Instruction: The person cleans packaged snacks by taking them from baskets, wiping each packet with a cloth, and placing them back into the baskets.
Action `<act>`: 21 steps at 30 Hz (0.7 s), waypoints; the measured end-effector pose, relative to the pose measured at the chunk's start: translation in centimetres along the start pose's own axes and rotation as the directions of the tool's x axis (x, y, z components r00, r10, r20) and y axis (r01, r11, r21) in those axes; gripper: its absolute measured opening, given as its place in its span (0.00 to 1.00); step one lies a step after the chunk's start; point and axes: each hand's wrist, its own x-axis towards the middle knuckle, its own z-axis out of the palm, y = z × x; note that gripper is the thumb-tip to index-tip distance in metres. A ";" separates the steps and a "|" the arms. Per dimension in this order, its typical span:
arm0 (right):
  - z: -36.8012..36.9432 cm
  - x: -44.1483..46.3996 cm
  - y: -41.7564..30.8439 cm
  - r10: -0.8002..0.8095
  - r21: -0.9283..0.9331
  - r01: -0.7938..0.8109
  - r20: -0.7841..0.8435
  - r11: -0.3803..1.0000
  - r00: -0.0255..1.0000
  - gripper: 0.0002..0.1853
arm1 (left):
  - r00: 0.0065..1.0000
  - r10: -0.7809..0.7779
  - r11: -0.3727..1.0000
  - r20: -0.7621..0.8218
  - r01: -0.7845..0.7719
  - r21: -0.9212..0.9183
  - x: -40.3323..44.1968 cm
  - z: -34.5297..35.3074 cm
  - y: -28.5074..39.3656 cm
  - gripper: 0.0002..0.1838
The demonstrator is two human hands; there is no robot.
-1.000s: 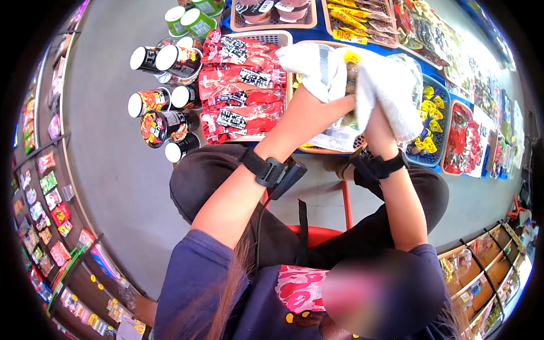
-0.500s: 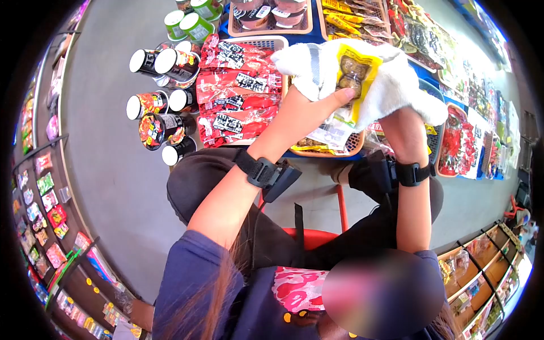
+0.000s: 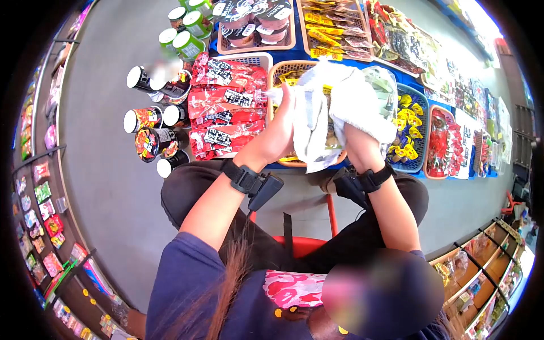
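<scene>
White towel [image 3: 314, 116]: half a second ago it lay spread wide; now it is bunched between the two hands, with one fold hanging down toward the person's lap
Yellow packet: it lay face up on the cloth, under the left thumb; now its face has gone from sight, and it is probably inside the folds; the yellow showing between them could be the packet or goods behind, which cannot be told
Meaning: judged from this, the handling has passed from an open cloth with the packet on show to a cloth closed over it
Left hand [image 3: 277, 133]: narrow, holding the towel at its left edge, thumb pointing up; the likely place of the packet is to its right
Right hand [image 3: 361, 146]: up under the towel's right part, fingers covered, so how tightly they close cannot be told; the packet would lie to its left
Tan basket [image 3: 272, 73]: below and behind the towel, on the blue-covered tabletop [image 3: 405, 79], yellow packaging showing inside
Red packets [image 3: 226, 105]: in a basket just left of the tan one
Blue basket [image 3: 416, 164]: right of the right hand, holding small yellow-and-blue wrapped pieces
</scene>
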 end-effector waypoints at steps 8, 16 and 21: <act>0.2 -0.6 0.3 0.013 0.308 -0.073 0.195 0.949 0.981 0.20 | 0.976 0.215 0.914 -0.036 -0.188 0.360 0.6 -0.7 0.3 0.30; -0.3 1.0 -1.0 0.002 0.262 -0.070 0.251 0.963 0.968 0.22 | 0.794 0.488 0.816 -0.362 -0.268 0.512 0.0 -2.0 2.5 0.15; 0.6 -0.5 -2.5 0.158 -0.720 0.272 0.469 0.639 0.869 0.14 | 0.743 0.430 0.900 -0.513 -0.312 0.303 0.2 -3.5 3.1 0.17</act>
